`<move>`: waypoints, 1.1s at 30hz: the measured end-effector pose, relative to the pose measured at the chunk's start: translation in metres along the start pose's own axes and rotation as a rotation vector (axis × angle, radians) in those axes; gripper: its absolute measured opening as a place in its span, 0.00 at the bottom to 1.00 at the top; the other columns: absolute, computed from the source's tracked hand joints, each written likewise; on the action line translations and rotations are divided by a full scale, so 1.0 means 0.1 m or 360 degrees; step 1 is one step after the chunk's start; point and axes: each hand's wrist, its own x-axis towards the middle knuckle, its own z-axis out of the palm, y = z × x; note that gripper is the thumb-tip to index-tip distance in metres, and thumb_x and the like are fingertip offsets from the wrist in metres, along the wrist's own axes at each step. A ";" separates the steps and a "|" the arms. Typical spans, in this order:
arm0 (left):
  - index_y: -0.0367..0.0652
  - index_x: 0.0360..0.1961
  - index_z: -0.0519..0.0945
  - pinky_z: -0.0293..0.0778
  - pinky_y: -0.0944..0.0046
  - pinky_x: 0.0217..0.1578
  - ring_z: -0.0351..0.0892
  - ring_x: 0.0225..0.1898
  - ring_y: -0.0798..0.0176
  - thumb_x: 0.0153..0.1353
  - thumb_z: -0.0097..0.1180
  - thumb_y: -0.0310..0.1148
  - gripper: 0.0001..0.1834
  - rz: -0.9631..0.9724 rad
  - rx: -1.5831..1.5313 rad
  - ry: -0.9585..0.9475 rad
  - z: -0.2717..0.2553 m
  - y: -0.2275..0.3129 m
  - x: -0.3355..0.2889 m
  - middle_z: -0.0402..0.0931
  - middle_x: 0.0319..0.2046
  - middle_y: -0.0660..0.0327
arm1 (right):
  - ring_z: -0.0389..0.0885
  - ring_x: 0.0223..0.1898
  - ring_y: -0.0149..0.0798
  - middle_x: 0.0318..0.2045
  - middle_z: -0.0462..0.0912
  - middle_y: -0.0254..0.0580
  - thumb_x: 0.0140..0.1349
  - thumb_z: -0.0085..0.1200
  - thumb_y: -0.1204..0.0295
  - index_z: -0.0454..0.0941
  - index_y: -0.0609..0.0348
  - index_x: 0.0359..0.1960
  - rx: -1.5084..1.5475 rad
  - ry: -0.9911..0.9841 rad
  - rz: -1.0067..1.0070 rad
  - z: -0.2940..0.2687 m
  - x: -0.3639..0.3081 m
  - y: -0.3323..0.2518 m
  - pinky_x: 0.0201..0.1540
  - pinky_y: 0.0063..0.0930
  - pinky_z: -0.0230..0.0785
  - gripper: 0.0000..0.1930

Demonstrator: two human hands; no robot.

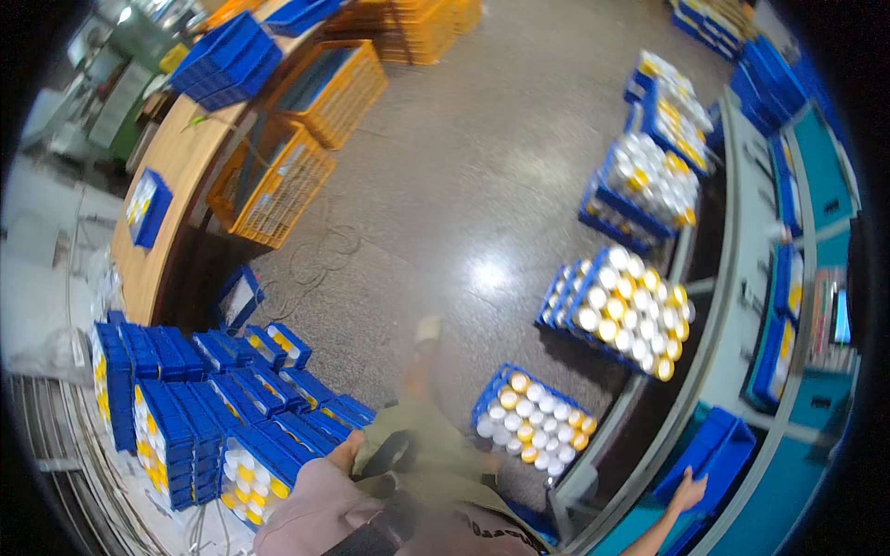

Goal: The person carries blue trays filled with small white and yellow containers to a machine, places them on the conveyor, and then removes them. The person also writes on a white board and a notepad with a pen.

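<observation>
1. I see the right hand (686, 491) curled on the edge of a blue plastic bin (718, 449), with its fingers pinching the side.
2. That bin is low on the right, by the long grey and teal bench (744, 246). I can't tell if it is resting or held up.
3. The left hand (348, 449) is near the person's leg, beside many stacked blue trays (181, 445). I can't tell if it is gripping anything.
4. The floor (417, 195) is grey, speckled and shiny, with a bright patch of light in the middle.
5. Thin loops of wire (324, 250) lie on it at the left.
6. Along the bench, I see a near tray of white and yellow round caps (538, 422) on the floor, then a fuller stack (630, 310), and more farther off.
7. Across the room stands a long wooden table (148, 278). One small blue tray (151, 211) sits on top.
8. Orange crates (338, 107) stand against the table's floor side, and a green machine (125, 107) is behind it.
</observation>
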 end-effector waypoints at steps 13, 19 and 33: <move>0.42 0.40 0.83 0.70 0.52 0.51 0.76 0.47 0.44 0.53 0.52 0.38 0.17 -0.0597 -0.1157 0.0364 -2.30 -0.09 0.75 0.79 0.44 0.52 | 0.80 0.32 0.60 0.29 0.81 0.61 0.43 0.70 0.63 0.77 0.68 0.44 0.0195 -0.0390 -0.1190 -0.23 -2.20 -5.68 0.35 0.45 0.71 0.28; 0.44 0.38 0.84 0.72 0.55 0.48 0.78 0.46 0.48 0.52 0.55 0.36 0.14 -0.0606 -0.1886 0.0579 -2.55 -0.34 0.90 0.80 0.43 0.52 | 0.79 0.26 0.53 0.23 0.80 0.51 0.44 0.66 0.67 0.78 0.59 0.31 0.0578 -0.0924 -0.2610 -0.37 -3.11 -8.24 0.29 0.41 0.69 0.14; 0.43 0.39 0.77 0.74 0.54 0.36 0.79 0.34 0.55 0.49 0.60 0.32 0.14 -0.1270 -0.3971 0.0778 -3.87 -0.20 1.19 0.78 0.36 0.58 | 0.82 0.29 0.47 0.29 0.83 0.43 0.48 0.57 0.73 0.78 0.50 0.39 0.0778 -0.0569 -0.4426 -0.99 -6.54 -12.87 0.28 0.40 0.73 0.14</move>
